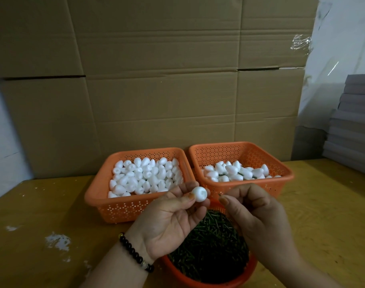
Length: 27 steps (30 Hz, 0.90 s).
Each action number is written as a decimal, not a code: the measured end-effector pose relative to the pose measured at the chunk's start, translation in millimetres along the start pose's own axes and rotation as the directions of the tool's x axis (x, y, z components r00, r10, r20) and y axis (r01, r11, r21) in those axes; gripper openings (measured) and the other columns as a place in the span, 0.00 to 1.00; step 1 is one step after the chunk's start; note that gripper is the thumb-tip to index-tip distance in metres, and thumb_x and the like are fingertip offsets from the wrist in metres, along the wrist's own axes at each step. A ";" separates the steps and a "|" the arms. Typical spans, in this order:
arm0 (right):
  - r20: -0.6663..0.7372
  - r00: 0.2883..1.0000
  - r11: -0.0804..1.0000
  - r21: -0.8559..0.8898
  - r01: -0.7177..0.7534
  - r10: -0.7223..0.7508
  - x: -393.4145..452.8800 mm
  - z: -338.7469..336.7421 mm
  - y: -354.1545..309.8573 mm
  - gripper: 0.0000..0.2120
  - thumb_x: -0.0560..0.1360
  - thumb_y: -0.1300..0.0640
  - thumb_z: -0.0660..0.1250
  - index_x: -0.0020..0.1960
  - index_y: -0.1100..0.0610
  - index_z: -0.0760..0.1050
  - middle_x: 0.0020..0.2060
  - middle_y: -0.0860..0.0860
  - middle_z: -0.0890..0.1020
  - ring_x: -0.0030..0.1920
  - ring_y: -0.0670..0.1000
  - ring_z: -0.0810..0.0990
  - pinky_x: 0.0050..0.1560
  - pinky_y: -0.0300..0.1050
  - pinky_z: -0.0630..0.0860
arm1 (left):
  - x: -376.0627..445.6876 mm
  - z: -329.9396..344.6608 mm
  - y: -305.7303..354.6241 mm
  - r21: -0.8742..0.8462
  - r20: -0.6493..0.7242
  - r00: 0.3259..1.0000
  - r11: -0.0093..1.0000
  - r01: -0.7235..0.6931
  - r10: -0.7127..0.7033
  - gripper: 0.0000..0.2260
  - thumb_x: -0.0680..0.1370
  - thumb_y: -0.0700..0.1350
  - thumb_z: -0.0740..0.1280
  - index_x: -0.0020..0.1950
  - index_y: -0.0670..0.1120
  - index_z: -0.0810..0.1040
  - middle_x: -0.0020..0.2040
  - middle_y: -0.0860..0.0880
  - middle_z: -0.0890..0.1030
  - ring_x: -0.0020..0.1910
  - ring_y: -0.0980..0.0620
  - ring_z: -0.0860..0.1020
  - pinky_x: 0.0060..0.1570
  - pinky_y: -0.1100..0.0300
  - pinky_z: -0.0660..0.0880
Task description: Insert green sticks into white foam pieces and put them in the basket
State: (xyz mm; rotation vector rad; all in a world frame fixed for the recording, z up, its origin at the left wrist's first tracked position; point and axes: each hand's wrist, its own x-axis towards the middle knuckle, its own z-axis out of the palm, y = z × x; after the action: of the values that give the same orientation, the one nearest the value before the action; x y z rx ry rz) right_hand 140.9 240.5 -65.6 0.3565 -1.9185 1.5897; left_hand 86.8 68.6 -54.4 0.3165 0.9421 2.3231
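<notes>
Nearest, under both hands, an orange bowl (200, 282) sits on the desk (42, 215), full of dark green sticks (210, 246). Above it the left hand (169, 221), a dark bead bracelet (133, 253) on its wrist, pinches a white foam piece (200, 193) between thumb and fingertips, palm turned up. Just right of that piece, the right hand (254, 215) has its fingers curled, thumb and forefinger pinched on what looks like a thin stick tip (220, 195) aimed at the foam but not touching it; the rest of the stick is hidden. Beyond the left hand stands an orange basket (119, 206) heaped with bare foam pieces (145, 176). Beyond the right hand a second orange basket (281, 179) holds foam pieces with sticks (235, 172) in them. Behind both baskets rise cardboard boxes (156, 80).
</notes>
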 end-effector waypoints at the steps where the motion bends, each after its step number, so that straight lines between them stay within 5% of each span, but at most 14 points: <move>1: 0.009 1.000 1.000 -0.008 0.011 -0.010 -0.1 0.2 0.0 0.06 0.67 0.47 0.71 0.39 0.48 0.79 0.27 0.52 0.78 0.25 0.43 0.73 0.26 0.35 0.69 | 0.0 -0.1 -0.2 0.007 0.002 1.000 1.000 0.000 0.000 0.11 0.72 0.31 0.63 0.47 0.40 0.83 0.51 0.36 0.82 0.42 0.45 0.83 0.38 0.57 0.81; 9: -0.011 0.999 0.998 -0.057 0.032 -0.032 -2.1 3.8 7.0 0.09 0.71 0.62 0.70 0.50 0.55 0.83 0.43 0.48 0.86 0.43 0.47 0.86 0.45 0.46 0.82 | 1.5 0.5 -2.5 0.020 -0.023 0.999 0.999 -0.036 0.036 0.13 0.70 0.29 0.63 0.46 0.41 0.83 0.47 0.39 0.82 0.41 0.46 0.82 0.37 0.58 0.81; 14: -0.027 0.994 0.980 -0.174 0.096 -0.103 -3.4 2.7 5.7 0.06 0.69 0.53 0.71 0.44 0.52 0.81 0.38 0.42 0.85 0.39 0.42 0.84 0.40 0.42 0.81 | 2.4 1.8 -2.1 0.006 -0.026 0.997 0.998 -0.066 0.067 0.13 0.69 0.29 0.64 0.48 0.41 0.82 0.51 0.37 0.81 0.41 0.46 0.82 0.39 0.56 0.81; 27: 0.005 0.982 0.953 -0.238 0.185 -0.190 -4.5 3.0 5.5 0.04 0.68 0.54 0.72 0.40 0.46 0.79 0.37 0.39 0.84 0.35 0.39 0.82 0.34 0.30 0.75 | 0.6 3.9 -3.9 0.086 0.005 0.997 0.993 -0.077 0.076 0.13 0.70 0.28 0.64 0.45 0.42 0.84 0.50 0.38 0.82 0.46 0.47 0.83 0.43 0.56 0.81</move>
State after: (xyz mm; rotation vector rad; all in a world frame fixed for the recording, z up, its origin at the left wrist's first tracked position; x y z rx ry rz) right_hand 140.3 238.3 -72.9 0.4075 -1.9707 1.2222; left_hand 89.7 73.4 -54.3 0.3962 1.0480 2.3549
